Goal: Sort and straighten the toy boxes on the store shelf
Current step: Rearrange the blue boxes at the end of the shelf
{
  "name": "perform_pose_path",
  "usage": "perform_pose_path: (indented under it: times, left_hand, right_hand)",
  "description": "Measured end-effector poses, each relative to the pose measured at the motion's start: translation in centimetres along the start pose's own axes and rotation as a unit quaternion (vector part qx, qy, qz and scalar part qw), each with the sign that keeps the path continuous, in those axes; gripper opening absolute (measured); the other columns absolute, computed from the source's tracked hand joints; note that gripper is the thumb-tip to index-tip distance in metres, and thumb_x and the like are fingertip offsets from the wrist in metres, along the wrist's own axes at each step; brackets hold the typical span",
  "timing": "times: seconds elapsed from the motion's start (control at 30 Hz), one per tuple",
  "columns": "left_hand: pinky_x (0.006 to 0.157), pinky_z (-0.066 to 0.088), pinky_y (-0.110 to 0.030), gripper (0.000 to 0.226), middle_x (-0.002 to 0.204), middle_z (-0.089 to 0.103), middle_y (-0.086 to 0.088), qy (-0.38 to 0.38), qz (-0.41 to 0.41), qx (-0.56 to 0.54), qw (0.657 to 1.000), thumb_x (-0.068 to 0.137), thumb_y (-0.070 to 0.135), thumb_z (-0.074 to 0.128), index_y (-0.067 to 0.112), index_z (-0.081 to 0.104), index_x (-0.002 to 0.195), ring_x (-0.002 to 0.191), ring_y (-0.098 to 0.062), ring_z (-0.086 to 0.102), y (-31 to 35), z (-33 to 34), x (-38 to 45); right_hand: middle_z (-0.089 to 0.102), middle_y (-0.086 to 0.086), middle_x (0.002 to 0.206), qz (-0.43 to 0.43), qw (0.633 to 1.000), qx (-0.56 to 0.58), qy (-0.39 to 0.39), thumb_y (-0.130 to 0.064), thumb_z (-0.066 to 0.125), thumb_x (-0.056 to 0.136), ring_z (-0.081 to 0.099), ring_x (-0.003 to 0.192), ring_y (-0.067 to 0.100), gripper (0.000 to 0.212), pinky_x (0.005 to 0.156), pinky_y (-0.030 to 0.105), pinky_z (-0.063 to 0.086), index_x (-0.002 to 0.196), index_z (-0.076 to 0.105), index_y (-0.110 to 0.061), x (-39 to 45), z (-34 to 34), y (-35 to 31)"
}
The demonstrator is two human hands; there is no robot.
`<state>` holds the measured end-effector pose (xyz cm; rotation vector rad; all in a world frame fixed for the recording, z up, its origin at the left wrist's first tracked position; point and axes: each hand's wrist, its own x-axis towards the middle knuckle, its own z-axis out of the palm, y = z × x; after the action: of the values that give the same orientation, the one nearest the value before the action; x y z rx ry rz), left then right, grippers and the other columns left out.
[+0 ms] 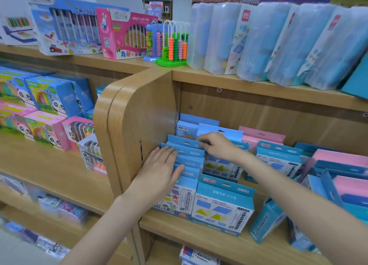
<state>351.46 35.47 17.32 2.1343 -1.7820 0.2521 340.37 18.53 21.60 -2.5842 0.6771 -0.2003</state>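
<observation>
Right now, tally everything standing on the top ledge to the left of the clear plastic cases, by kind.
Boxed abacus sets: 3 (white box, blue box, pink box)
Loose abacuses: 2 (blue-based abacus, green-based abacus)
Total: 5

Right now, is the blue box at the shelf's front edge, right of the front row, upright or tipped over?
Tipped. The blue box leans to the right, its top edge slanted, while the row boxes beside it stand straight.
</observation>
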Motion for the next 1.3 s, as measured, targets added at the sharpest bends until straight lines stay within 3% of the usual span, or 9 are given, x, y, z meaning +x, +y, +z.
perform_pose_path:
  times: [0.1,0.23,0.4,0.5,0.63,0.9,1.0,1.1,1.3]
  left_hand:
    - [0.107,-0.009,-0.020,0.092,0.150,0.026,-0.004,-0.001,-0.008,-0.006,1.000,0.073,0.059,-0.010,0.011,0.025,0.143,0.139,-0.015,0.016,0.2,-0.3,0.3]
    - [0.109,-0.005,-0.024,0.084,0.147,0.031,-0.009,0.022,-0.002,-0.012,1.000,0.080,0.056,-0.001,0.008,0.032,0.140,0.138,-0.020,0.021,0.3,-0.3,1.7]
    - [0.113,0.000,-0.030,0.084,0.147,0.033,0.001,-0.021,0.009,0.018,1.000,0.078,0.059,-0.006,0.017,0.030,0.142,0.137,-0.012,0.021,1.1,-0.3,3.6]
    - [0.111,0.008,-0.028,0.087,0.141,0.041,0.004,-0.028,0.017,0.033,0.999,0.076,0.059,-0.009,0.019,0.034,0.140,0.131,-0.012,0.032,1.0,-0.1,3.4]
    - [0.107,0.024,-0.030,0.072,0.134,0.050,-0.001,-0.017,0.017,-0.017,1.000,0.090,0.060,0.008,0.016,0.042,0.135,0.124,-0.017,0.042,0.6,-0.1,3.2]
    - [0.100,0.035,-0.033,0.071,0.126,0.057,-0.003,0.007,0.036,-0.045,0.998,0.087,0.052,0.010,0.012,0.050,0.129,0.118,-0.020,0.049,-0.1,0.2,2.6]
    - [0.099,0.034,-0.031,0.071,0.125,0.057,-0.001,0.011,0.033,-0.048,0.998,0.086,0.052,0.010,0.013,0.051,0.129,0.118,-0.019,0.049,0.0,0.0,2.5]
    - [0.099,0.033,-0.029,0.074,0.124,0.056,0.000,0.003,0.023,-0.041,0.999,0.083,0.055,0.006,0.016,0.049,0.128,0.117,-0.017,0.047,0.4,-0.3,2.6]
    - [0.101,0.027,-0.023,0.068,0.131,0.051,0.003,-0.017,0.015,-0.062,0.998,0.086,0.055,0.012,0.017,0.046,0.131,0.122,-0.013,0.042,0.4,-0.3,2.9]
  right_hand:
    - [0.067,0.007,0.098,0.002,0.997,0.062,0.041,-0.010,0.048,0.094,0.066,0.073,0.019,0.019,0.077,0.031,0.052,0.107,0.061,-0.011,-1.2,-1.8,0.8]
    - [0.066,0.003,0.102,0.010,0.988,-0.065,0.143,-0.011,0.052,0.091,0.059,0.097,0.016,0.022,0.086,0.024,0.043,0.111,0.061,-0.009,-2.6,-5.0,3.4]
    - [0.066,0.014,0.099,0.087,0.974,-0.192,0.081,-0.004,0.052,0.084,0.059,0.095,0.032,0.016,0.080,0.041,0.049,0.093,0.065,-0.006,-3.3,-3.2,6.4]
    - [0.066,0.016,0.104,0.103,0.972,-0.197,0.079,-0.003,0.052,0.086,0.059,0.096,0.034,0.017,0.081,0.038,0.049,0.094,0.066,-0.005,-4.1,-4.0,6.6]
    - [0.064,0.012,0.112,0.136,0.971,-0.182,0.076,-0.010,0.052,0.090,0.057,0.104,0.031,0.024,0.085,0.033,0.044,0.110,0.065,-0.011,-6.5,-7.1,5.7]
    - [0.068,-0.003,0.090,0.058,0.995,-0.075,-0.035,-0.015,0.061,0.085,0.061,0.081,0.012,0.011,0.075,0.024,0.047,0.093,0.069,-0.012,-8.8,-4.6,4.2]
    - [0.071,0.002,0.086,0.052,0.998,0.007,0.028,-0.019,0.060,0.087,0.064,0.078,0.012,0.012,0.073,0.021,0.049,0.090,0.069,-0.012,-8.2,-6.8,3.8]
    - [0.068,0.006,0.103,0.055,0.990,-0.082,0.101,-0.020,0.060,0.087,0.060,0.098,0.019,0.019,0.087,0.031,0.044,0.103,0.065,-0.012,-5.6,-7.4,4.2]
    - [0.053,0.010,0.132,0.089,0.980,-0.166,0.062,-0.018,0.056,0.089,0.046,0.123,0.029,0.041,0.102,0.041,0.037,0.129,0.047,-0.011,-0.9,-5.0,5.2]
